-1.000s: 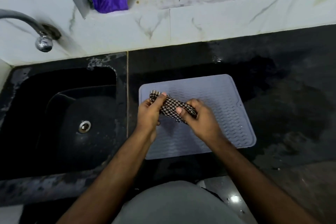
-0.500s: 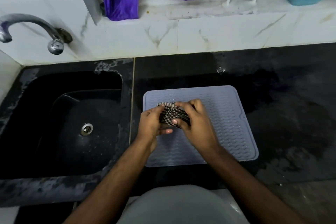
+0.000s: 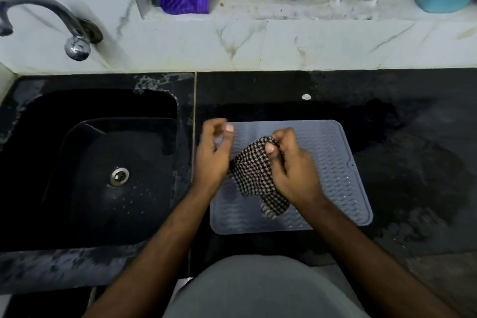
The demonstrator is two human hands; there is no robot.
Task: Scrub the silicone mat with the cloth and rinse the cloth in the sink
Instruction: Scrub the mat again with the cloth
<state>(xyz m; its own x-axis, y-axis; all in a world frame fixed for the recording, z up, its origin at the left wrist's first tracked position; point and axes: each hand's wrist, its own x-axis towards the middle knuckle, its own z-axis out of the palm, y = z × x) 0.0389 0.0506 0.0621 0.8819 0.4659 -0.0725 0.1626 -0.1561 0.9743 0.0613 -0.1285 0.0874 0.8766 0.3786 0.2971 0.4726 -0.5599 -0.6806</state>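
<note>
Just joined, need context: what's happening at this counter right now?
A person stands at a dark counter, working a checked cloth above a grey silicone mat. The right hand pinches the cloth's top edge; the rest hangs down over the mat. The left hand is beside it, fingers loosely curled, blurred, apparently holding nothing. The sink on the left looks unused and no water shows at the tap.

The left hand (image 3: 213,155) is no longer gripping the cloth (image 3: 254,175); its fingers are now lifting clear, loosely curled, above the mat's (image 3: 333,162) left edge. The right hand (image 3: 291,165) is now holding the cloth alone, pinching its top. The cloth, bunched earlier, is now hanging unfolded below that hand.
</note>
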